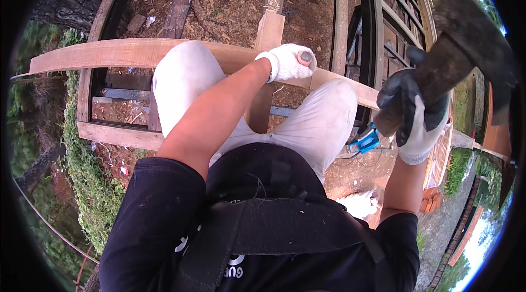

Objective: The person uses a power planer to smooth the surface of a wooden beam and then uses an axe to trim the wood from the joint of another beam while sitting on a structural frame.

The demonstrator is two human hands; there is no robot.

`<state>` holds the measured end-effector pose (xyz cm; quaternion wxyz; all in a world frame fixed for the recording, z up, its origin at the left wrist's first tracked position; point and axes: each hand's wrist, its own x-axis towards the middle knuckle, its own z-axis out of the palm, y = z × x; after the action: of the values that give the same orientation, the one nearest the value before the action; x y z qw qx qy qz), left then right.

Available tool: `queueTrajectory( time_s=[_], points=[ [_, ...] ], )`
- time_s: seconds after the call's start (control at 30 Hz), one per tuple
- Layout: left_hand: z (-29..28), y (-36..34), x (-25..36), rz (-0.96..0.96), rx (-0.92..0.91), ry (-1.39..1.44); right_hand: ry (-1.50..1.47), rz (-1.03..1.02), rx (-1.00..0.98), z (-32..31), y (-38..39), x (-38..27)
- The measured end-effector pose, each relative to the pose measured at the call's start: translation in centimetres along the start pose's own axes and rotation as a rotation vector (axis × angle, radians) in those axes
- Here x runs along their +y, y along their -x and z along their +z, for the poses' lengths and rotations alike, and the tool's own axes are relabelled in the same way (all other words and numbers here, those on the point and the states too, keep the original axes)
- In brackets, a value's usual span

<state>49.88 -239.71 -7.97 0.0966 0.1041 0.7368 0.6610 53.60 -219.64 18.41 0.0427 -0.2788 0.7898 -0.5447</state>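
Note:
My left hand, in a white knit glove, is closed around a chisel. Only the end of its handle shows, a grey cap with an orange-pink rim; the blade is hidden beneath my fist. The fist rests at a pale wooden beam lying crosswise by my knees, near its joint with a second timber. Raised at the right, my right hand wears a white glove with a dark coated palm. It grips the short wooden handle of a hatchet, whose dark, worn head points up and outward.
Wooden joists and dark metal frame bars run over soil strewn with shavings. A blue power tool lies below my right knee, with a white bag nearer me. At far left stand a tree trunk and shrubs.

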Motion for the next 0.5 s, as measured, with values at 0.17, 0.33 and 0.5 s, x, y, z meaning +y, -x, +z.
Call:
queueTrajectory(
  time_s=[0.17,0.33,0.5],
  points=[
    [0.6,-1.0,-2.3,-0.032,0.009,-0.091,0.069,0.025,-0.095,2.9,1.0,4.6],
    [0.9,-1.7,-3.5,0.098,-0.054,0.196,0.980,0.218,-0.500,-0.2,1.0,6.1],
    [-2.0,-1.1,0.6,-0.043,0.136,0.584,-0.092,0.307,-0.092,-0.9,3.4,3.8]
  ],
)
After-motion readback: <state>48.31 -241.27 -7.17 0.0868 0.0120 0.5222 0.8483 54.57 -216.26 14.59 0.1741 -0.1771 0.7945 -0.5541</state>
